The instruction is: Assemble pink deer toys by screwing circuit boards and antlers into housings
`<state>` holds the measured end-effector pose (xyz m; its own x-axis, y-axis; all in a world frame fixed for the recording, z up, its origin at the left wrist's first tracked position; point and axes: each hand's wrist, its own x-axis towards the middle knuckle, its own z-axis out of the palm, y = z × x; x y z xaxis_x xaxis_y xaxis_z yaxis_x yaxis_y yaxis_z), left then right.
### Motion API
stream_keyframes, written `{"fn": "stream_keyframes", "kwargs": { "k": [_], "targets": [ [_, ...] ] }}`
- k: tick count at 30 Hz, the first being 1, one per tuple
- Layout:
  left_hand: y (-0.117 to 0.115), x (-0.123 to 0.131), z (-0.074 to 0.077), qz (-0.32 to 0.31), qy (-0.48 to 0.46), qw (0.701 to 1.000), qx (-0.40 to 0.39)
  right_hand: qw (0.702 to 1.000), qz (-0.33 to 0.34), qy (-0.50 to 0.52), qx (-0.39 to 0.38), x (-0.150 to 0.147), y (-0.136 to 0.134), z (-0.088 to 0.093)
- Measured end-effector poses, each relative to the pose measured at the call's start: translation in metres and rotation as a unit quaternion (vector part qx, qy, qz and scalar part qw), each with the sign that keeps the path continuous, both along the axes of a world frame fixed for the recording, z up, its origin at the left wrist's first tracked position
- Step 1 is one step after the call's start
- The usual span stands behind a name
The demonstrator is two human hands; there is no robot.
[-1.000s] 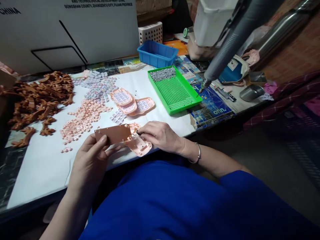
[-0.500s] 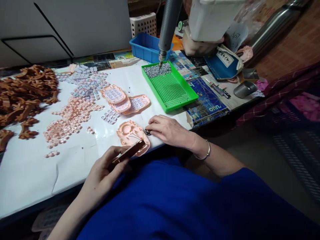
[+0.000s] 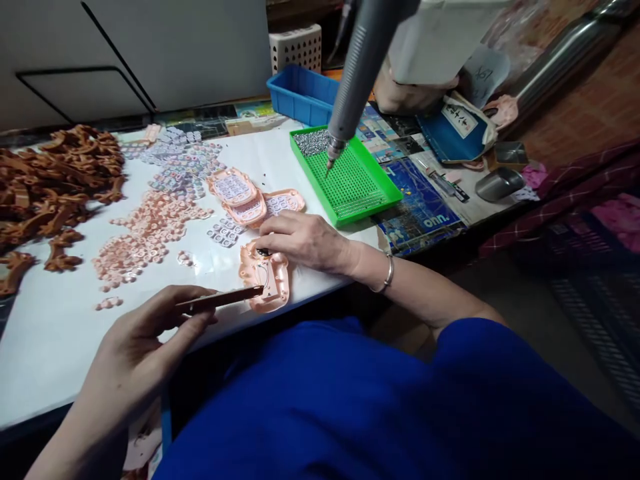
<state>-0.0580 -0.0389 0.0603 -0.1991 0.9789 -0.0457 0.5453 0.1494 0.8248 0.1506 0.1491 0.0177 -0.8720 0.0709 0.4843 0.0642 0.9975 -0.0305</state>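
Note:
My left hand (image 3: 137, 347) pinches a thin brown circuit board (image 3: 220, 299) by one end and holds it edge-on, level, just above the white table sheet (image 3: 60, 353). The board's far end reaches a pink plastic phone shell (image 3: 265, 275) lying near the table's front edge. My right hand (image 3: 300, 239) rests on the top of that shell, fingertips pressed around a small dark round part (image 3: 262, 252).
A hanging grey electric screwdriver (image 3: 357, 73) points down over a green screw tray (image 3: 350, 177). Pink keypads (image 3: 240, 197), pink buttons (image 3: 145, 233), grey keys (image 3: 175, 163) and brown parts (image 3: 50, 183) cover the sheet. A blue bin (image 3: 300, 93) stands behind.
My left hand turned the board from flat-facing to edge-on and drew it left. My right hand moved a small dark part from beside the shell onto its top. The screwdriver swung about.

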Motion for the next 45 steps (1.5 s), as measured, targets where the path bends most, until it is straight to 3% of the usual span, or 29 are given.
{"fn": "stream_keyframes", "kwargs": {
  "k": [7,13,21,28,38,42,45],
  "targets": [
    [-0.008,0.014,-0.002,0.067,-0.053,0.996,-0.014,0.989,0.042,-0.115,-0.088,-0.02,0.015,0.001],
    [-0.013,0.015,-0.008,0.064,-0.107,0.992,-0.029,0.976,0.07,-0.158,-0.13,-0.021,0.017,0.01],
    [-0.01,0.023,0.006,0.199,-0.144,0.968,-0.051,0.974,0.057,-0.19,-0.11,-0.025,0.016,0.014],
    [-0.009,0.021,0.005,0.176,-0.139,0.974,-0.04,0.983,0.058,-0.147,-0.089,-0.025,0.019,0.008],
    [-0.008,0.02,0.0,0.146,-0.148,0.978,-0.028,0.966,0.06,-0.249,-0.021,-0.028,0.017,0.025],
    [-0.006,0.02,0.0,0.161,-0.168,0.971,-0.048,0.955,0.006,-0.297,-0.017,-0.036,0.004,0.035],
    [-0.001,0.018,-0.003,0.188,-0.198,0.962,-0.018,0.942,-0.062,-0.328,-0.042,-0.043,-0.008,0.043]
  ]
}}
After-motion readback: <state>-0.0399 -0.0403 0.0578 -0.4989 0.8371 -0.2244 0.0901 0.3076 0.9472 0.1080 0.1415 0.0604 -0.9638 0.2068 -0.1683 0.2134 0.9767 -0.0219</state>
